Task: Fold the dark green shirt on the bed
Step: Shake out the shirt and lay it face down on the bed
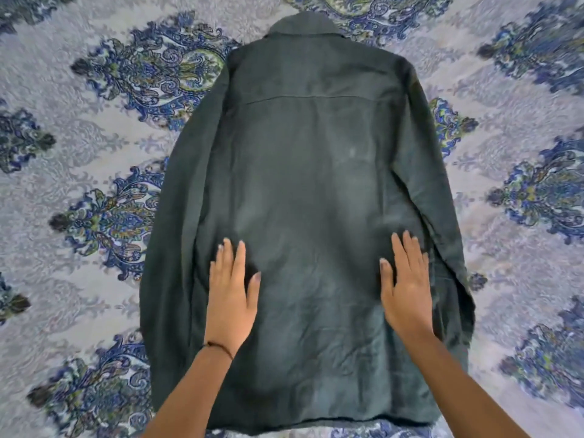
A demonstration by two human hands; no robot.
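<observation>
fingers (233, 252) straight and flat, the left hand (230, 298) and right hand (407, 289) press the dark green shirt (309, 172), spread back-up in the middle of the bed (63, 279), hem toward its near edge. soft, limp cloth, i'd judge; best pinched at shoulder and hem.

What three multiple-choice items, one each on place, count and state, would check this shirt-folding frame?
1. Where does the collar of the shirt lie? A) far end from the person B) near end C) left side
2. How many hands rest on the shirt? A) none B) one C) two
3. How does the shirt lie? A) folded in half B) spread flat, back up C) bunched up

1 A: collar at the view's top.
2 C: left hand and right hand lie flat on it.
3 B: whole back shows, unfolded.
</observation>
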